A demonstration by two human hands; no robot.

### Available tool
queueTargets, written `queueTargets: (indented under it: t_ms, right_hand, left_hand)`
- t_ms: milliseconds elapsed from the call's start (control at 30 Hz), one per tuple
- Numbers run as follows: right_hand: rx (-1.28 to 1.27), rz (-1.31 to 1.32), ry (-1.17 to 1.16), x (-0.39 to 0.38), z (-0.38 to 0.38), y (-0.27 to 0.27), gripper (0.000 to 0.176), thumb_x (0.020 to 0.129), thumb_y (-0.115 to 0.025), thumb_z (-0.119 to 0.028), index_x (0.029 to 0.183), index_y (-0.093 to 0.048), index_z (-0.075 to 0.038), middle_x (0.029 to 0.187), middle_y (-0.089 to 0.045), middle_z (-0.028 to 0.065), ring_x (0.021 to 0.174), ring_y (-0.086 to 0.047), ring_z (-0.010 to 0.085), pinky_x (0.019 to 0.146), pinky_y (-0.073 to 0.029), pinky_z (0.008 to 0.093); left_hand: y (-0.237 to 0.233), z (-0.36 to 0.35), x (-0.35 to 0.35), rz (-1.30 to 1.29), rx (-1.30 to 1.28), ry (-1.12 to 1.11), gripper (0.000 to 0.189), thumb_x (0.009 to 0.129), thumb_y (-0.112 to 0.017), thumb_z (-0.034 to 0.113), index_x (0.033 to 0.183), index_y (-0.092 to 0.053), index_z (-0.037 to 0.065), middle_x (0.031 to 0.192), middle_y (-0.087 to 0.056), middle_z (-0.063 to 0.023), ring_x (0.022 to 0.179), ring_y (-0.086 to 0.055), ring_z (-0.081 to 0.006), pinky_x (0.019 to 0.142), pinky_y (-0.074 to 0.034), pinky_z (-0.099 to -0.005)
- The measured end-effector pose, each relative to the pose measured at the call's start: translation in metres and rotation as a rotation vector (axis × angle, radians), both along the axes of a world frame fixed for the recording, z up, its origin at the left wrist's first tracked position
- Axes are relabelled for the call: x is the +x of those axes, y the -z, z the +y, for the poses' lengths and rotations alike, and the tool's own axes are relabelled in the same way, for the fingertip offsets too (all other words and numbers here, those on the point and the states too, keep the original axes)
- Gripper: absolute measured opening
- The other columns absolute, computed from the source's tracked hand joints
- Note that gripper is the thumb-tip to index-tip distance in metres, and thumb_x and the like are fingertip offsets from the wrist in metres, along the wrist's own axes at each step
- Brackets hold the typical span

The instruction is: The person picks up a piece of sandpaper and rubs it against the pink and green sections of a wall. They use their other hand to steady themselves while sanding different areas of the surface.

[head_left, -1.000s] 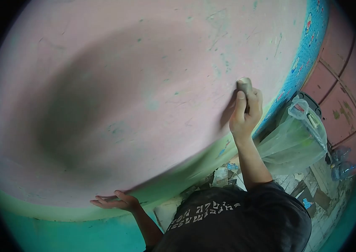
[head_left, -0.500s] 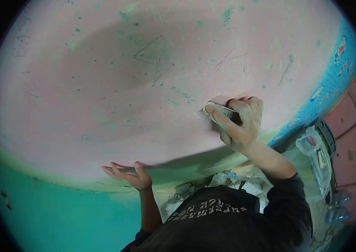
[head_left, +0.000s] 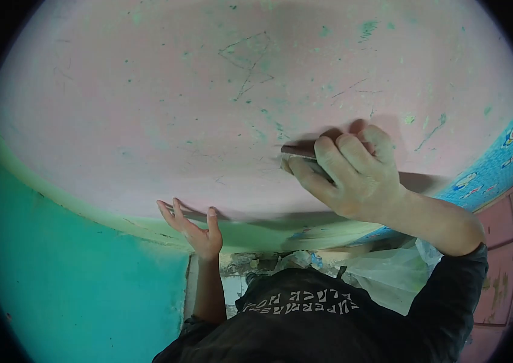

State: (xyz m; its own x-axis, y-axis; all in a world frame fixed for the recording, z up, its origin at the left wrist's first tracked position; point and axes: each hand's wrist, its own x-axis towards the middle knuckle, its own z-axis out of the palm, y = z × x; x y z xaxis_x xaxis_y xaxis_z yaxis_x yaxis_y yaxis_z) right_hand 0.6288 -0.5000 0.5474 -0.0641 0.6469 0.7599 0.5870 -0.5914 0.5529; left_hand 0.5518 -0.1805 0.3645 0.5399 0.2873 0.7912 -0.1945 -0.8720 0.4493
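Observation:
In the head view a broad pink wall (head_left: 147, 115) fills the upper part, marked with pencil scribbles and green specks. My right hand (head_left: 359, 175) is closed around a folded piece of sandpaper (head_left: 300, 151), pressing near the wall; its brown edge and a pale edge stick out past the fingertips. Much of the piece is hidden by my fingers. Lower and to the left, my left hand (head_left: 199, 233) is open with fingers spread, their tips at the bottom of the pink area. It holds nothing.
Below the pink lies a pale green band (head_left: 141, 228) and a teal wall (head_left: 81, 284) at left. A blue patterned strip (head_left: 492, 172) runs down the right side, near a reddish panel (head_left: 498, 278). Clear plastic sheeting (head_left: 389, 269) lies by my right arm.
My view has shifted, so the scribbles sit further right. My right hand has tilted and turned over the sandpaper, still on the wall. The left hand stays spread low on the wall.

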Motion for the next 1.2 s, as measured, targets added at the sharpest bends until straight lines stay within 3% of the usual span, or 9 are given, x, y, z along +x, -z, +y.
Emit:
queueTargets:
  t_ms: [333, 600, 900, 1000, 1100, 1200]
  right_hand:
    - [-0.118, 0.013, 0.045, -0.006, 0.000, -0.002, 0.032, 0.078, -0.084, -0.018, 0.108, -0.075, -0.021, 0.094, -0.055, 0.0031, 0.078, -0.054, 0.0192, 0.072, -0.042, 0.0406]
    - [-0.201, 0.062, 0.107, -0.015, -0.011, -0.013, 0.027, 0.081, -0.079, -0.023, 0.107, -0.073, -0.017, 0.088, -0.051, 0.0023, 0.082, -0.053, 0.0201, 0.078, -0.044, 0.0431]
    - [-0.161, 0.094, 0.089, -0.016, 0.005, -0.022, 0.028, 0.083, -0.079, -0.021, 0.110, -0.072, -0.018, 0.088, -0.050, 0.0014, 0.083, -0.055, 0.0203, 0.073, -0.040, 0.0419]
    - [-0.085, 0.000, 0.076, -0.008, 0.010, -0.019, 0.029, 0.083, -0.079, -0.022, 0.111, -0.072, -0.018, 0.088, -0.050, 0.0015, 0.082, -0.055, 0.0202, 0.073, -0.040, 0.0420]
    - [-0.189, 0.070, 0.062, -0.015, 0.015, -0.023, 0.028, 0.084, -0.078, -0.023, 0.111, -0.073, -0.019, 0.087, -0.049, 0.0011, 0.083, -0.055, 0.0201, 0.073, -0.040, 0.0416]
    - [-0.083, -0.016, 0.069, -0.007, 0.009, -0.030, 0.025, 0.086, -0.076, -0.023, 0.110, -0.073, -0.019, 0.087, -0.049, 0.0005, 0.083, -0.055, 0.0198, 0.072, -0.038, 0.0409]
  left_hand:
    - [0.003, -0.003, 0.002, -0.019, -0.004, -0.031, 0.085, 0.097, -0.071, 0.022, 0.161, -0.025, -0.006, 0.171, -0.006, -0.0342, 0.159, -0.011, -0.0500, 0.125, -0.017, -0.0623]
    - [0.006, -0.010, 0.002, -0.006, -0.019, -0.041, 0.084, 0.096, -0.072, 0.021, 0.161, -0.027, -0.005, 0.171, -0.006, -0.0341, 0.159, -0.011, -0.0512, 0.125, -0.017, -0.0637]
    - [0.008, -0.002, -0.002, -0.015, -0.056, -0.022, 0.081, 0.096, -0.072, 0.021, 0.160, -0.029, -0.004, 0.171, -0.008, -0.0347, 0.158, -0.012, -0.0517, 0.124, -0.018, -0.0636]
    - [0.010, -0.003, -0.004, 0.004, -0.075, -0.025, 0.081, 0.096, -0.072, 0.021, 0.160, -0.030, -0.004, 0.170, -0.008, -0.0349, 0.158, -0.013, -0.0520, 0.124, -0.019, -0.0634]
    - [0.011, -0.003, -0.009, 0.022, -0.088, -0.004, 0.080, 0.096, -0.073, 0.021, 0.160, -0.031, -0.004, 0.170, -0.009, -0.0352, 0.157, -0.014, -0.0518, 0.124, -0.019, -0.0631]
    - [0.018, -0.013, -0.010, 0.019, -0.127, 0.014, 0.081, 0.095, -0.075, 0.027, 0.157, -0.035, -0.006, 0.168, -0.011, -0.0381, 0.156, -0.014, -0.0537, 0.123, -0.019, -0.0641]
